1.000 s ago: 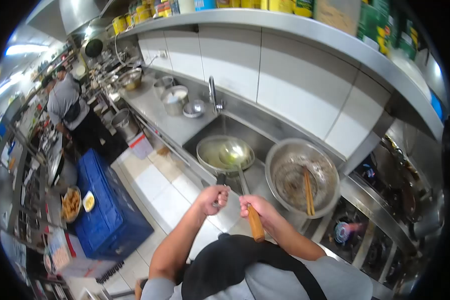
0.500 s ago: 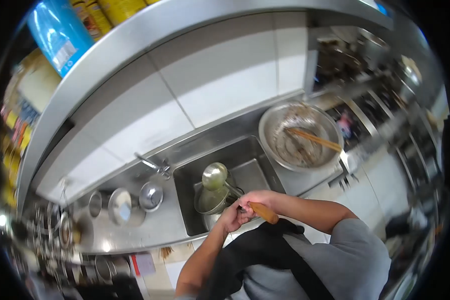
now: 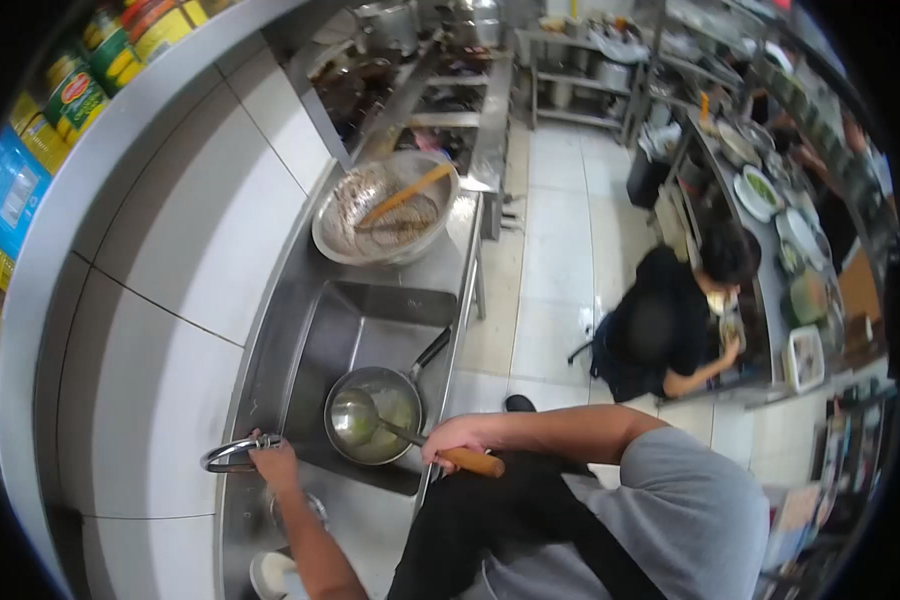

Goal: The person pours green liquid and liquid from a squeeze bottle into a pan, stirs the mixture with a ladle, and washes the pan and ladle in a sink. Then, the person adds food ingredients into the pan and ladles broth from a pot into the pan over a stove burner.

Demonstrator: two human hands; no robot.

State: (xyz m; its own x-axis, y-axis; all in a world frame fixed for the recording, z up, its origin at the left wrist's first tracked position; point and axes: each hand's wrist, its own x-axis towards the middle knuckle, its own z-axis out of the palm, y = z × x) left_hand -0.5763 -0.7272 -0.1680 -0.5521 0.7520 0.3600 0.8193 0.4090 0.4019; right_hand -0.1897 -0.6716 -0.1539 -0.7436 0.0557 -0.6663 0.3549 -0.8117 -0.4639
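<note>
Head view, pan: the pan (image 3: pixel 372 374), with greenish liquid, sat in the sink (image 3: pixel 370 330), probably so drips stayed inside the walls; its handle pointed to 1 o'clock.
Ladle: the ladle (image 3: pixel 354 416) had its bowl at the pan's 9 o'clock; couldn't tell if it touched bottom.
Faucet: at the pan's 8 o'clock, the faucet (image 3: pixel 232 455) curved away toward the wall.
Basin: soiled basin (image 3: pixel 342 235) at 12 o'clock of the sink, wooden sticks (image 3: pixel 405 197) left leaning inside, likely parked there to keep mess contained.
Right hand: at the pan's 4 o'clock, the right hand (image 3: pixel 452 443) was closed round the ladle's handle, seemingly for steady control; forearm came in from 3 o'clock, wooden end jutting toward 4.
Left hand: arm stretched toward 11 o'clock, the left hand (image 3: pixel 273 462) touched the faucet, fingers partly curled; couldn't tell how tight.
Co-worker: person (image 3: pixel 660 320) bent forward at 2 o'clock.
</note>
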